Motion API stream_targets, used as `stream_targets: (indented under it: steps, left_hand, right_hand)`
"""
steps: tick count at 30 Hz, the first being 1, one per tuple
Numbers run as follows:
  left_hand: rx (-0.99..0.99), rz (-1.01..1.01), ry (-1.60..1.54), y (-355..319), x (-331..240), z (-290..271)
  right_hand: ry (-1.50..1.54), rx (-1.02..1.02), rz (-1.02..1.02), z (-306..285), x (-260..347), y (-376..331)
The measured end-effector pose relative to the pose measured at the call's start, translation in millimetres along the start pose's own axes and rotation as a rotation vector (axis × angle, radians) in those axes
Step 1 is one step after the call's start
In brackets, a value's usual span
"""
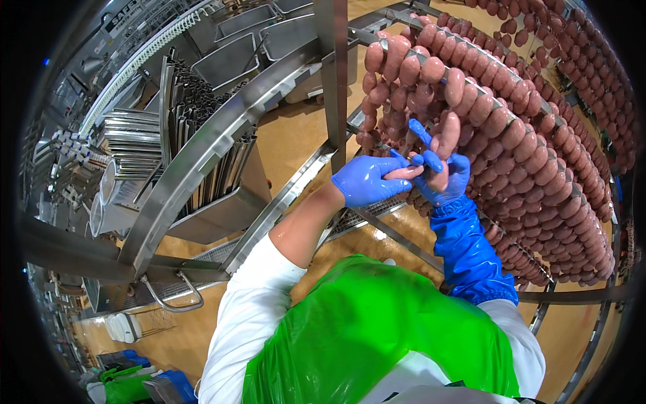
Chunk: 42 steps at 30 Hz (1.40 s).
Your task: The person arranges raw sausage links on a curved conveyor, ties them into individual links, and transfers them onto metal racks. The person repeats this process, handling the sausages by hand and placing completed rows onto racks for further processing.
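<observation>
My left hand [367,182], in a blue glove, is closed on a pink sausage link [404,173] in front of my chest. Beside it, my right hand [452,180], also gloved in blue under a blue sleeve cover, has its fingers curled round another sausage link [439,179]. One finger of the right hand sticks upward. Just above the right palm hangs a further link [446,133], near the hanging rows of sausages [518,135]. The fingers overlap, so how these links join is partly hidden.
The linked sausages hang from metal sticks on a rack with a steel upright [331,74]. A curved steel rail [202,135] runs to my left. Behind it stand a metal bin [222,214] of metal sticks and several grey tubs [225,60]. A handle [171,306] juts from the frame.
</observation>
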<state>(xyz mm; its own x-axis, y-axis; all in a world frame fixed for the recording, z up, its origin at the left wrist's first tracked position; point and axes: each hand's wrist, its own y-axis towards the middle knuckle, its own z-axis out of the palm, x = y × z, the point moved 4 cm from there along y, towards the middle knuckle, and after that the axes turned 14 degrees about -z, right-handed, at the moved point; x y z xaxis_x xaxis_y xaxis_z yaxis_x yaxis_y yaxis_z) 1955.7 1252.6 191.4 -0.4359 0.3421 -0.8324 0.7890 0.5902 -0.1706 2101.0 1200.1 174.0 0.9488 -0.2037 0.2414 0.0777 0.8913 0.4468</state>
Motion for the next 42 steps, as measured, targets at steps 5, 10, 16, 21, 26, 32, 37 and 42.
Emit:
stream_targets:
  steps: [5, 10, 16, 21, 26, 32, 37, 42]
  left_hand:
    - [0.156, 0.087, 0.022, -2, 2, 15]
    - [0.251, -0.065, 0.011, 11, 21, 19]
    - [-0.044, 0.004, -0.036, -1, 42, -5]
    - [-0.105, 0.109, -0.399, -17, 33, -28]
    - [-0.215, 0.193, -0.426, -24, 32, -41]
    - [-0.263, 0.070, -0.588, -16, 25, -69]
    - [-0.077, -0.060, -0.630, 35, 18, -66]
    - [0.027, -0.143, -0.579, 72, -13, -68]
  right_hand:
    - [-0.807, -0.342, -0.029, -12, -4, 5]
    - [-1.207, -0.174, -0.080, -44, 22, -14]
    - [-1.425, -0.215, -0.317, 16, 9, 8]
    - [-1.251, -0.148, -0.248, 22, -31, 88]
    - [-1.174, -0.266, -0.171, -48, -27, 123]
    - [-1.124, -0.193, 0.028, 9, -26, 69]
    - [-1.126, -0.275, -0.008, -6, -9, 38]
    - [-1.271, -0.259, 0.039, 5, 1, 30]
